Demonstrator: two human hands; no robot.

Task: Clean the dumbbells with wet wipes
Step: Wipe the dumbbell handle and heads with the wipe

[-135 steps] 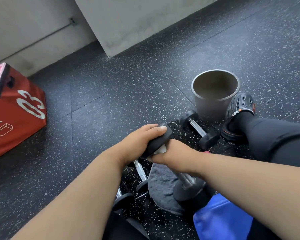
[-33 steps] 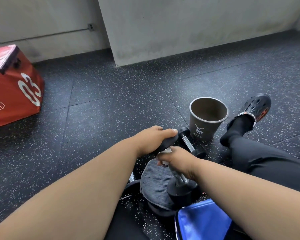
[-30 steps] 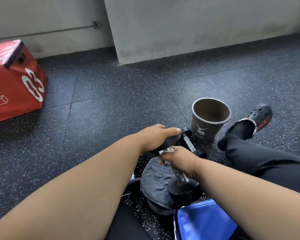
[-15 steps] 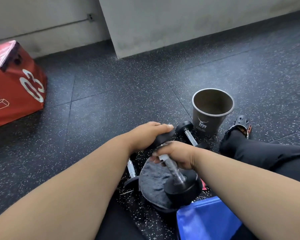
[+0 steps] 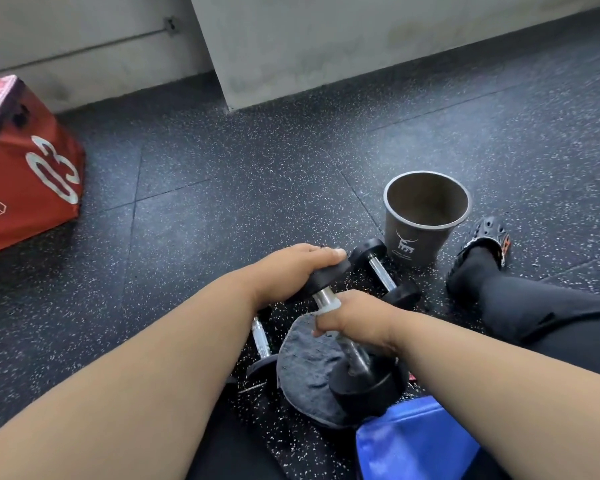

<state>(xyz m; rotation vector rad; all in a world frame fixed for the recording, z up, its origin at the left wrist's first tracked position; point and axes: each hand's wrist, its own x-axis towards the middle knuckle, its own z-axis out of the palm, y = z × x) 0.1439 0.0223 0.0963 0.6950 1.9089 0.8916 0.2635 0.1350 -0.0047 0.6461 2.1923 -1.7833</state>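
A person sits on the speckled black floor (image 5: 222, 188), left hand (image 5: 291, 268) cupped over the top head of a tilted dumbbell (image 5: 357, 372). The right hand (image 5: 354, 317) wraps a white wet wipe (image 5: 326, 306) around its chrome bar, the lower head resting on a grey cloth (image 5: 305, 368). Two more dumbbells lie nearby, one (image 5: 383, 268) just beside a dark paper cup (image 5: 423, 220). A red box (image 5: 25, 174) sits far left.
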